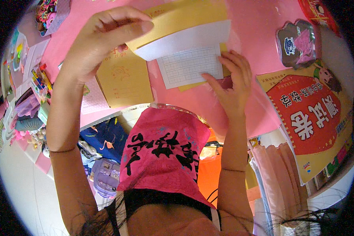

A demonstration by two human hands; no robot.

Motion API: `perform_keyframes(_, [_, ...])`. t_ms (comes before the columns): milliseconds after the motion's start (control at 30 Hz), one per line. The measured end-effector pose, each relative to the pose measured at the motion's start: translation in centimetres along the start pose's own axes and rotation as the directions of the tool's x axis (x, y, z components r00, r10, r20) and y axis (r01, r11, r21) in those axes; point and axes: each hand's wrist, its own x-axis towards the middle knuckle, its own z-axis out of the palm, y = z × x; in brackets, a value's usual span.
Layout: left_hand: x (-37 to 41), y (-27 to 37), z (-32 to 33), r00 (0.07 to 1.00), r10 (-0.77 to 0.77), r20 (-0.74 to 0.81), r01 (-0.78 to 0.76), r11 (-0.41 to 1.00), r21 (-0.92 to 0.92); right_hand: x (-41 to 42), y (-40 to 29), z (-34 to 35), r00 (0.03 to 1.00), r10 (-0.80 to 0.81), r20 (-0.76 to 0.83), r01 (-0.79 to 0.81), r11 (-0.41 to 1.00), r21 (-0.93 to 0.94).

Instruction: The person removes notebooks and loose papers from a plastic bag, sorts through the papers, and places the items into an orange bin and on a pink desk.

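A thin exercise book [191, 66] with a yellow cover is open before me, its gridded page showing. The yellow cover [191, 17] and a white leaf [188, 39] are lifted above that page. My left hand [115, 35] is at the cover's left edge, its thumb and forefinger brought together there. Over the book's right edge curves my right hand [234, 79], with the thumb on the gridded page and the fingers along the side. Partly under my left wrist lies another yellow exercise book [124, 79], closed, with a printed drawing on its front.
A large red-and-yellow workbook [309, 115] overhangs the pink table [177, 100] at right. Behind it sits a dark shaped tray [296, 44] with something pink. Pens [41, 79] and small items crowd the left side. A purple case [104, 177] is below the table edge.
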Motion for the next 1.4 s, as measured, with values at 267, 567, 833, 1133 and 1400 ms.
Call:
perform_keyframes(267, [0.9, 5.8, -1.5, 0.822, 0.354, -0.446, -0.408, 0.913, -0.027, 0.0, 0.1, 0.0, 1.0, 0.01, 0.0, -0.01, 1.0, 0.012])
perform_keyframes(567, [0.6, 6.0, -1.1, 0.87, 0.358, -0.338, -0.4, 0.914, -0.062, -0.1, -0.1, -0.2, 1.0, 0.016, 0.016, -0.017, 1.0, 0.026])
perform_keyframes(833, [2.9, -0.7, -0.8, 0.96, 0.266, 0.093, -0.279, 0.862, 0.423, 0.3, -0.3, -0.6, 0.999, 0.012, 0.036, -0.012, 1.0, 0.009])
perform_keyframes(1133, [1.3, -1.0, -0.9, 0.962, 0.264, -0.073, -0.238, 0.936, 0.258, -0.5, 0.2, -0.7, 0.995, 0.081, 0.063, -0.084, 0.995, 0.048])
perform_keyframes(1400, [-2.6, -5.7, -7.5, 0.992, -0.119, -0.042, 0.123, 0.984, 0.126, 1.5, 0.0, -3.1, 0.93, -0.047, 0.366, 0.058, 0.998, -0.019])
